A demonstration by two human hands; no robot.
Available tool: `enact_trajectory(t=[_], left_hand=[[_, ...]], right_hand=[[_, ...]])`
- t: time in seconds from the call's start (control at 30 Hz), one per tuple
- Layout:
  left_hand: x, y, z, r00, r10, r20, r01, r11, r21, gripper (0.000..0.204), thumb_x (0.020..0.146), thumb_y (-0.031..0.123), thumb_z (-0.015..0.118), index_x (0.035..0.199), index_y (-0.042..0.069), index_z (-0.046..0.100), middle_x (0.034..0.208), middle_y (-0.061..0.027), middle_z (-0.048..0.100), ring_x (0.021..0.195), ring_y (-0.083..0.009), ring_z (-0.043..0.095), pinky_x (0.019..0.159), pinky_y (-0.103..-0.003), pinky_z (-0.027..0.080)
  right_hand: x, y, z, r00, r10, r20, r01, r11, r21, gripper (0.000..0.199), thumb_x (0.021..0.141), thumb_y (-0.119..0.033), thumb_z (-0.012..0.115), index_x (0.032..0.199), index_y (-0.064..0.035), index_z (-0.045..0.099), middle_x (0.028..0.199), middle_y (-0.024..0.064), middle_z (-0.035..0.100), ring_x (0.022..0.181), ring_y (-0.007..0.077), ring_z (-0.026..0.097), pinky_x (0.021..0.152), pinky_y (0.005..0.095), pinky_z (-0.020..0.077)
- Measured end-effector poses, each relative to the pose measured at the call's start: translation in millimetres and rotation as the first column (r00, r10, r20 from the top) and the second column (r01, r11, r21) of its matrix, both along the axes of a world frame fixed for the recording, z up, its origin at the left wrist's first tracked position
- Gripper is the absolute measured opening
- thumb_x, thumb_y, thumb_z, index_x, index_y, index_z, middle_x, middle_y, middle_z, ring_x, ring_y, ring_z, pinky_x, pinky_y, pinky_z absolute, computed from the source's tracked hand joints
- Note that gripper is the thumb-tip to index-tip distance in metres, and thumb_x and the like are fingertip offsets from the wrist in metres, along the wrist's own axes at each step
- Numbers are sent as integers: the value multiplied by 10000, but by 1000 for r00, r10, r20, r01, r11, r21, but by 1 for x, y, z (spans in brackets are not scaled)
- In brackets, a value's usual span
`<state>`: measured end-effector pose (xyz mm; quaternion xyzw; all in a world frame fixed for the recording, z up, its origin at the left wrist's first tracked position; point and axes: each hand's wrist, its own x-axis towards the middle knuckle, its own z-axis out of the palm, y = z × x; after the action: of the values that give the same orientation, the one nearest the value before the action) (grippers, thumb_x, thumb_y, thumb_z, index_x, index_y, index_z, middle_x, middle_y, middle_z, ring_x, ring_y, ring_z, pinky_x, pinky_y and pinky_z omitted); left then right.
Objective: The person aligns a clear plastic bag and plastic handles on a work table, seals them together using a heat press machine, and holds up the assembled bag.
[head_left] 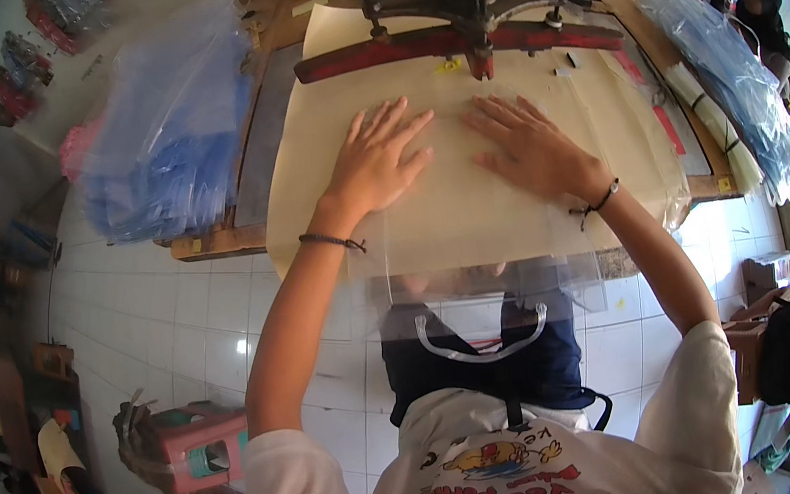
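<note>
My left hand (385, 159) lies flat with its fingers spread on a sheet of clear plastic (473, 226). To its right, my right hand (534, 146) rests on the same plastic, fingers stretched out and slightly blurred. Under the plastic is a tan sheet (305, 179) covering most of the worktable. The plastic overhangs the near table edge, and a clear curved handle (484, 354) shows at its lower end. Just beyond my fingertips, a machine's dark arm carries a long red bar (547, 34) above the tan sheet.
A stack of bluish plastic sheets (167, 168) hangs over the table's left side. More clear plastic (729, 38) and a tied white roll (716, 126) lie along the right. A pink stool (203, 446) stands on the tiled floor at left, cardboard boxes (773, 275) at right.
</note>
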<state>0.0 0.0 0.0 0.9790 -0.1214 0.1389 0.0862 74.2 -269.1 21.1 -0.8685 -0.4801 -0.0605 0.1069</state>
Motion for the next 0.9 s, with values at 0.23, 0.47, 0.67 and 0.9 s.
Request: enact_trajectory(t=[0.23, 0.47, 0.67, 0.9], left_hand=[[-47, -12, 26, 995, -62, 72, 71, 988, -135, 437, 943, 350, 688, 1339, 170, 655, 1465, -143, 526, 1401, -354, 436, 1183, -509, 321], [-194, -33, 36, 960, -236, -150, 207, 960, -187, 848, 649, 464, 892, 1405, 209, 604, 1586, -97, 390, 1467, -368, 346, 1200, -585, 267], [-200, -29, 1, 987, -58, 147, 98, 954, -283, 322, 834, 81, 777, 1149, 137, 746, 1312, -69, 664, 1259, -292, 597, 1056, -463, 485], [-188, -42, 1, 952, 117, 283, 92, 772, -629, 151, 878, 54, 714, 1016, 99, 757, 990, -42, 761, 896, -236, 674, 849, -370, 473]], right_hand=[[5, -5, -6, 992, 8, 124, -31, 983, 184, 474, 1009, -359, 554, 1403, -95, 547, 1496, 190, 486, 1424, 379, 400, 1216, 497, 268], [-33, -35, 13, 995, -43, 94, 1, 912, 410, 175, 935, -158, 672, 1079, -68, 712, 1285, 138, 665, 1238, 324, 580, 1087, 449, 439], [-105, -105, -6, 938, -112, -329, 313, 685, 659, 289, 981, -76, 596, 1262, -16, 628, 1309, 155, 634, 1249, 310, 592, 1045, 411, 473], [-189, -116, -75, 564, 394, -726, 752, 119, 648, 713, 1059, -548, 401, 1553, -45, 291, 1487, 236, 469, 1286, 334, 568, 1034, 461, 510]])
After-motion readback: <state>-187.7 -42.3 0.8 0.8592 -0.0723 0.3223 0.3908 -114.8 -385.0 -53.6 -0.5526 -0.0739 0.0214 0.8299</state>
